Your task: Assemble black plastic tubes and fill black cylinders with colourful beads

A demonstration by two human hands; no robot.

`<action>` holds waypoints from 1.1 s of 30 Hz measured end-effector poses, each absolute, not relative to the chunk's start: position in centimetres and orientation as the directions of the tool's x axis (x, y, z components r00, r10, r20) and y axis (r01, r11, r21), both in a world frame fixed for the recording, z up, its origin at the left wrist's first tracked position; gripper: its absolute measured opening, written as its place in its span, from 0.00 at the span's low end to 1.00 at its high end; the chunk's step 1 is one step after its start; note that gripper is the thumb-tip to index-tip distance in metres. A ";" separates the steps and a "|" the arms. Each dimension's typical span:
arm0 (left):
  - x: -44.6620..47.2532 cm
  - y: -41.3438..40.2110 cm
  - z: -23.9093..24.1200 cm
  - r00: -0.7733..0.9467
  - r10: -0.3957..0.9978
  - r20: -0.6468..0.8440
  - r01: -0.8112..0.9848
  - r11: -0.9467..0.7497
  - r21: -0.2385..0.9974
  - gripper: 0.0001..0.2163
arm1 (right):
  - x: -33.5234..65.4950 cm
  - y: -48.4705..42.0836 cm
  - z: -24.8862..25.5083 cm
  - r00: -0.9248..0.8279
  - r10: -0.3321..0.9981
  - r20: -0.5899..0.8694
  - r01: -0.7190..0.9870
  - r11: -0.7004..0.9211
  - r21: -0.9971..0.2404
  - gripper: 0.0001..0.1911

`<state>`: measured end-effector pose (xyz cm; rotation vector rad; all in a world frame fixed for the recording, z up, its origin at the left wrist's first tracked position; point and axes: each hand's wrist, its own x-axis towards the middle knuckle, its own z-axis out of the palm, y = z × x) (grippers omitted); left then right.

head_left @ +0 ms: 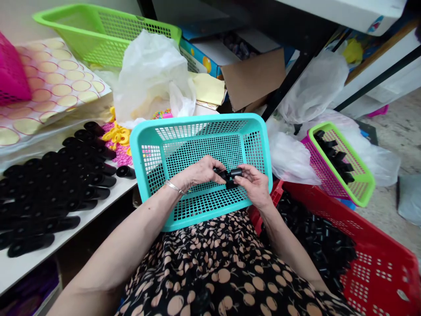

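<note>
A turquoise plastic basket [197, 217] rests across my lap, and both hands are above its inside, close together. My left hand [205, 171] pinches a small black plastic part [219, 172] between thumb and fingers. In my right hand [255, 184] a short black plastic cylinder [236, 172] is held at the fingertips. The two dark pieces nearly meet; whether they touch I cannot tell. Just beneath them another black piece [232, 182] shows, partly hidden by the fingers.
Many black cylinders [39, 188] lie in rows on the white table at left, near yellow pieces [119, 134] and pink beads [122, 157]. A red crate [378, 250] holds black parts at right. Beyond it stands a green-and-magenta basket [357, 184]. An open cardboard box [256, 74] stands behind.
</note>
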<state>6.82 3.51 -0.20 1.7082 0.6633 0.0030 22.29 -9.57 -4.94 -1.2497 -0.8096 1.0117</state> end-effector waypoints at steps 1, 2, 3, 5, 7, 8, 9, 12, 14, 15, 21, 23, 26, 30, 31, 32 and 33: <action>6.9 3.4 -0.2 0.836 0.427 -0.345 0.427 -0.109 0.898 0.11 | 22.3 -9.6 -4.9 0.344 0.938 -0.037 -0.139 0.012 -0.990 0.18; 7.0 3.3 -0.2 0.840 0.422 -0.341 0.425 -0.122 0.897 0.11 | 22.2 -9.6 -4.8 0.326 0.945 -0.020 -0.097 0.013 -0.995 0.18; 7.1 3.2 -0.2 0.846 0.415 -0.335 0.420 -0.130 0.898 0.10 | 22.2 -9.6 -4.8 0.304 0.953 0.009 -0.031 0.019 -0.999 0.18; 7.2 3.0 -0.3 0.855 0.405 -0.323 0.400 -0.120 0.909 0.10 | 22.3 -9.6 -4.6 0.228 0.970 0.088 0.150 0.054 -0.987 0.17; 7.3 2.9 -0.4 0.854 0.415 -0.315 0.386 -0.098 0.917 0.11 | 22.4 -9.6 -4.7 0.113 0.982 0.149 0.329 0.104 -0.938 0.20; 7.3 2.8 -0.4 0.850 0.425 -0.312 0.384 -0.094 0.918 0.11 | 22.5 -9.7 -4.8 0.058 0.987 0.152 0.389 0.118 -0.913 0.23; 7.3 2.7 -0.3 0.845 0.437 -0.309 0.385 -0.095 0.918 0.11 | 22.5 -9.8 -5.0 0.023 0.990 0.140 0.427 0.116 -0.897 0.27; 6.4 2.5 0.8 0.824 0.496 -0.274 0.356 -0.078 0.931 0.10 | 22.4 -10.3 -5.8 0.098 0.989 0.109 0.482 0.048 -0.875 0.32; 5.0 2.2 2.2 0.796 0.569 -0.205 0.276 -0.040 0.960 0.10 | 21.9 -10.6 -6.1 0.125 0.982 0.140 0.540 0.051 -0.840 0.28; 4.0 1.9 3.1 0.772 0.615 -0.162 0.224 -0.024 0.974 0.11 | 21.5 -10.7 -6.2 0.066 0.983 0.170 0.582 0.100 -0.807 0.26; -5.1 -2.4 7.4 0.294 0.944 0.148 0.082 -0.180 0.980 0.15 | 17.7 -11.0 -4.7 -0.528 0.821 0.214 0.572 0.531 -0.625 0.12; -8.8 -4.3 7.1 -0.063 0.966 0.251 0.098 -0.245 0.965 0.17 | 16.5 -10.9 -4.1 -0.574 0.792 0.210 0.552 0.563 -0.615 0.11; -14.6 -6.8 5.1 -0.667 0.671 0.325 0.198 -0.261 0.945 0.19 | 15.5 -10.5 -3.6 -0.587 0.791 0.175 0.560 0.553 -0.617 0.11; -21.5 -8.8 1.4 -0.902 0.234 0.363 0.363 -0.041 0.931 0.19 | 15.2 -10.1 -3.5 -0.599 0.785 0.157 0.544 0.544 -0.638 0.11; -22.8 -9.1 0.6 -0.917 0.198 0.347 0.355 0.003 0.935 0.19 | 15.2 -10.0 -3.6 -0.602 0.782 0.160 0.539 0.546 -0.642 0.11; -23.9 -9.3 -0.1 -0.930 0.186 0.318 0.330 0.035 0.943 0.19 | 15.2 -10.0 -3.7 -0.604 0.781 0.158 0.537 0.545 -0.644 0.11; -24.7 -9.3 -0.7 -0.939 0.200 0.281 0.297 0.056 0.953 0.19 | 15.2 -9.9 -3.8 -0.605 0.781 0.153 0.537 0.542 -0.646 0.11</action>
